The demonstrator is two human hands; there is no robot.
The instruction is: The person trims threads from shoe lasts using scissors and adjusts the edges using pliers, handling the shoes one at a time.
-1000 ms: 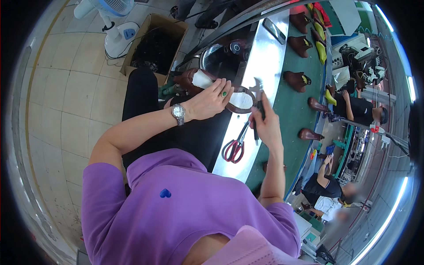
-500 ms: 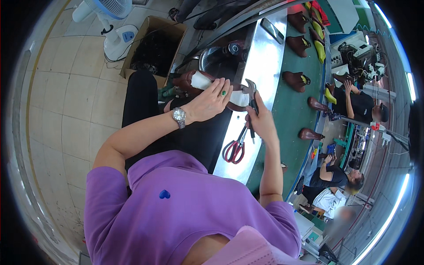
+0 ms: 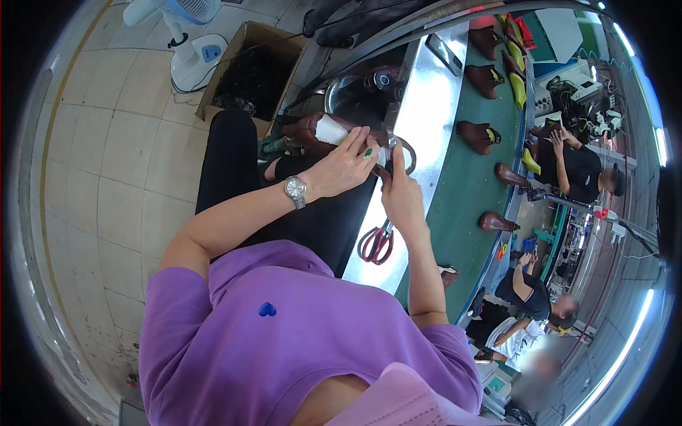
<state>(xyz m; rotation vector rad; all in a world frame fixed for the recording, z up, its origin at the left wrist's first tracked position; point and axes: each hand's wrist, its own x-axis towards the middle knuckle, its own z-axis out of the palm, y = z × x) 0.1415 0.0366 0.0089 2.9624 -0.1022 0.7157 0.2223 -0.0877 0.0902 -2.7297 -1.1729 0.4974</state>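
A brown leather shoe [image 3: 304, 133] with a white piece [image 3: 329, 130] on it lies across my lap, pointing toward the metal ledge. My left hand [image 3: 342, 169], with a watch and a green-stoned ring, presses and grips the shoe with its fingers close together. At the shoe's right end, my right hand [image 3: 405, 195] is closed around lasting pincers [image 3: 391, 144], whose metal head meets the leather; their handles are mostly hidden by the hand. A loop of brown strap [image 3: 410, 157] curves beside the fingers. Red-handled scissors [image 3: 375, 245] lie on the ledge below.
The metal ledge [image 3: 442, 92] carries a phone [image 3: 443, 54]. Beyond it, a green conveyor [image 3: 455, 188] bears several brown shoe uppers [image 3: 477, 137]. A cardboard box [image 3: 273, 44] and a fan [image 3: 199, 60] stand on the floor. Other people [image 3: 582, 167] work across the conveyor.
My right hand has moved left and slightly up, bringing the pincers from above the ledge onto the shoe. The left hand stays on the shoe. The view has shifted slightly.
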